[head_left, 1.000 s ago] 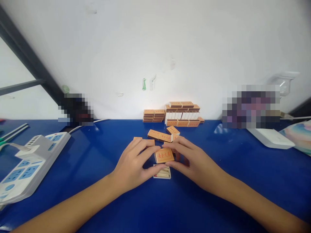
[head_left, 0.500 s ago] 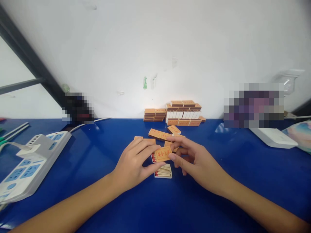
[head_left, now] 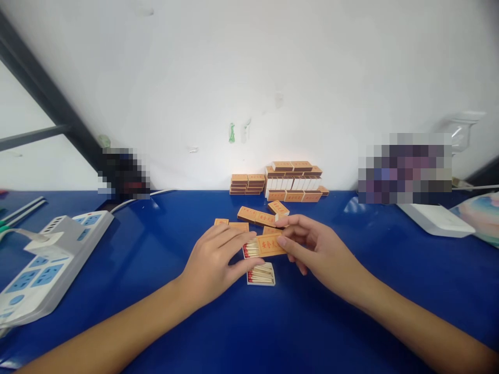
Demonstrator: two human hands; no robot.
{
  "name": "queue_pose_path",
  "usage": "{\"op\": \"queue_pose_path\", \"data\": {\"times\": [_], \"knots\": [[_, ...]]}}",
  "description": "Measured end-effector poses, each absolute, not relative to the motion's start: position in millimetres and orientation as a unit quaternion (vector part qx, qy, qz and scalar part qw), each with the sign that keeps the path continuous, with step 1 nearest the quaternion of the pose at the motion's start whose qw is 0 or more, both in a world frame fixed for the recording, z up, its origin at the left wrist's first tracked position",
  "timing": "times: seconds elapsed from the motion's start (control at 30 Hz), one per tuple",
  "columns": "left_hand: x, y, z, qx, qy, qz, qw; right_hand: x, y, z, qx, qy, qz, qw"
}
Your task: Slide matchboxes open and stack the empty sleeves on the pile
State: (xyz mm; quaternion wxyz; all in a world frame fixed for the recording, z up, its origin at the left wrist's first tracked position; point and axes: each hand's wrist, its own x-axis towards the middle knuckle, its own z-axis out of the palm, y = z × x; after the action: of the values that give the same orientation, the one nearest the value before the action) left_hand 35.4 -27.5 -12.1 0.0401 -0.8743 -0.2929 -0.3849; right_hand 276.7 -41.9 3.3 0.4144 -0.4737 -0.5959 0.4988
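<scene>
Between my hands is a partly open matchbox. My left hand (head_left: 218,254) grips the end of its white inner tray (head_left: 251,249), where red-headed matches show. Fingers and thumb of my right hand (head_left: 312,244) pinch the orange sleeve (head_left: 270,244), which has red lettering and still covers the tray's right part. Just below, on the blue table, lies a second tray (head_left: 261,274) full of matches, without a sleeve. Closed matchboxes (head_left: 255,216) lie behind my hands, some partly hidden by my fingers.
Against the white wall stand a tall stack of matchboxes (head_left: 294,183) and a smaller stack (head_left: 247,184). A white power strip (head_left: 50,270) with a plugged-in charger lies at the left. At the right is a white device (head_left: 438,221).
My right hand has moved right with the sleeve, sliding it along the tray. More matches are uncovered. My left hand has stayed nearly still.
</scene>
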Motion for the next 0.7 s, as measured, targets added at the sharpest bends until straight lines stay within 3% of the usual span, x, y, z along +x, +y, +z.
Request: {"op": "queue_pose_path", "data": {"times": [0.2, 0.47, 0.7], "knots": [[36, -24, -9, -0.851, -0.333, -0.405, 0.035, 305, -22, 14, -0.515, -0.602, 0.428, 0.434], [37, -28, -14, -0.858, -0.325, -0.398, 0.018, 399, 33, 22, -0.693, -0.516, 0.151, 0.480], [36, -27, -17, -0.869, -0.336, -0.363, -0.006, 432, 71, 2, -0.703, -0.539, 0.123, 0.446]]}}
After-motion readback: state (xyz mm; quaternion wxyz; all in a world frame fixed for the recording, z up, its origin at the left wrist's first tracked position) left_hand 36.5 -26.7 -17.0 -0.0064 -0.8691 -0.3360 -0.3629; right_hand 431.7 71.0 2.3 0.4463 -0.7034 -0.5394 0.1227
